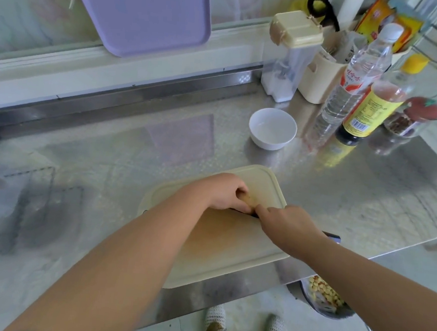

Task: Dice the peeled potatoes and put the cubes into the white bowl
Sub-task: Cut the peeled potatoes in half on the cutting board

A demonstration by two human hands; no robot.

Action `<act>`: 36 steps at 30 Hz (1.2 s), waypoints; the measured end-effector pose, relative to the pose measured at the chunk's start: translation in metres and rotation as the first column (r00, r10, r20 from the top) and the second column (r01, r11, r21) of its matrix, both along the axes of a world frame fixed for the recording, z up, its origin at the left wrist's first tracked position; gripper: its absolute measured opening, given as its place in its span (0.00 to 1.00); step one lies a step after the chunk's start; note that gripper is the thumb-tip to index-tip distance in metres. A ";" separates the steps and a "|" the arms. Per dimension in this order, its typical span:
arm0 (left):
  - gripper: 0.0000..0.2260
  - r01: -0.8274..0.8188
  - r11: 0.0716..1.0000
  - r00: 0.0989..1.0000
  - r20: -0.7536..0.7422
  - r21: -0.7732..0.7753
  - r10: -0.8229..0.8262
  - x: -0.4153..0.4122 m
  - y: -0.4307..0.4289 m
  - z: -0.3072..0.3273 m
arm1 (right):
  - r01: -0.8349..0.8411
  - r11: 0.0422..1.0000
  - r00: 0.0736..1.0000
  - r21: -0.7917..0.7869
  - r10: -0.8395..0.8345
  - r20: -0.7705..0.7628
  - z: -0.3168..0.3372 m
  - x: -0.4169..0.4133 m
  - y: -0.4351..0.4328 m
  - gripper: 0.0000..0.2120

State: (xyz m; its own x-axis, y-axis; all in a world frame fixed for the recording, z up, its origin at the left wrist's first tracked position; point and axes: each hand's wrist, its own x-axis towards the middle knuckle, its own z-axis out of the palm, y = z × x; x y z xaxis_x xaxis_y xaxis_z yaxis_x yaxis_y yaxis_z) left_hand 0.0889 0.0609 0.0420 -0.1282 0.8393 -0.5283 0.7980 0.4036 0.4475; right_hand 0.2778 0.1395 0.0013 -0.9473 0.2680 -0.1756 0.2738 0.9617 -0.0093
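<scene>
**Cream, lavender and steel**

The cutting board (231, 264) near the middle is cream, with a tan-orange stain across its centre. The potato piece (251, 199) on it is pale yellow, and the knife (333, 236) shows a dark handle end. The countertop (109, 157) is silver-grey steel with a fine dotted pattern. At the far side is a lavender tray (145, 13). The white bowl (272, 129) is plain. At far right, a clear bottle (358, 79) has a red-and-white label and a white cap, the yellow-labelled bottle (371, 108) has a dark base, and a jar (420, 112) has a red lid. Near right, pale yellow cubes (324, 294) lie in a dark-rimmed bowl (336, 313).
</scene>
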 end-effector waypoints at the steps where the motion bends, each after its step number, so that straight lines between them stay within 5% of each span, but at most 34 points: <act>1: 0.25 -0.019 1.000 1.000 0.011 0.007 0.019 0.001 -0.001 -0.001 | 0.004 1.000 1.000 0.004 -0.004 0.011 0.002 0.000 0.000 0.20; 8: 0.27 -0.223 0.954 0.974 0.079 0.200 0.212 -0.003 -0.012 0.008 | 0.008 1.000 0.986 0.016 -0.011 0.163 0.007 0.002 -0.002 0.14; 12: 0.25 -0.460 0.707 0.882 0.185 0.537 0.433 -0.013 -0.031 0.036 | 0.207 0.967 0.971 -0.146 -0.185 0.151 0.002 0.000 -0.002 0.01; 14: 0.24 -0.484 0.625 0.856 0.181 0.613 0.485 -0.013 -0.050 0.036 | 0.380 0.873 0.925 -0.305 -0.363 0.112 0.007 0.000 -0.007 0.08; 17: 0.24 -0.459 0.691 0.865 0.105 0.558 0.490 0.002 -0.076 0.009 | 0.524 0.667 0.823 -0.529 -0.556 0.114 0.017 -0.004 -0.012 0.10; 20: 0.24 -0.365 0.792 0.892 -0.061 0.490 0.449 0.025 -0.082 -0.025 | 0.545 0.596 0.797 -0.590 -0.586 0.144 0.028 -0.010 -0.019 0.10; 26: 0.23 -0.337 0.804 0.870 -0.165 0.490 0.465 0.043 -0.081 -0.053 | 0.525 0.635 0.820 -0.567 -0.557 0.135 0.044 -0.008 -0.036 0.12; 30: 0.22 -0.526 0.712 0.824 0.069 0.466 0.563 0.041 -0.090 -0.049 | 0.503 0.656 0.838 -0.562 -0.529 0.132 0.054 -0.006 -0.046 0.10; 36: 0.16 -0.606 0.661 0.771 0.125 0.443 0.624 0.040 -0.092 -0.045 | 0.458 0.726 0.876 -0.513 -0.466 0.124 0.055 -0.003 -0.063 0.07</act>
State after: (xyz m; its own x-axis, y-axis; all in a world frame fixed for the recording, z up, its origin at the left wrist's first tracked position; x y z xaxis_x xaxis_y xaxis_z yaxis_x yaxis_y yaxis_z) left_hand 0.1292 -0.0316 -0.0035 -0.7103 0.6948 -0.1132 0.4577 0.5780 0.6756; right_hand 0.2753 0.0762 0.0566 -0.7332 0.5468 -0.4043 0.6795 0.5660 -0.4669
